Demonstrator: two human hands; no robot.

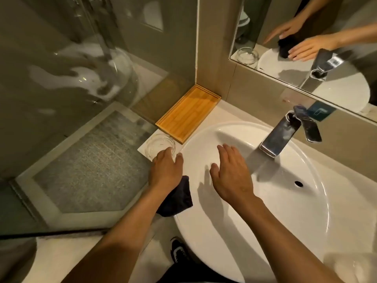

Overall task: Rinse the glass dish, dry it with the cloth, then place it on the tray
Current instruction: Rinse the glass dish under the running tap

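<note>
Lighting: warm, dimmish, coming from overhead. Hands are casting soft shadows into sink [265, 231]. Glare is streaking faucet [279, 137] & glass partition [81, 74]. Wide-angle bending at edges; slight softness throughout.

White oval sink [265, 231] set in a pale counter [346, 180], overflow hole [298, 183] on its right wall. Chrome faucet [283, 133] at the back, not running. Mirror [306, 37] above. Glass shower partition [91, 88] on the left. Black-and-white shoe [179, 252] on the floor below.
</note>
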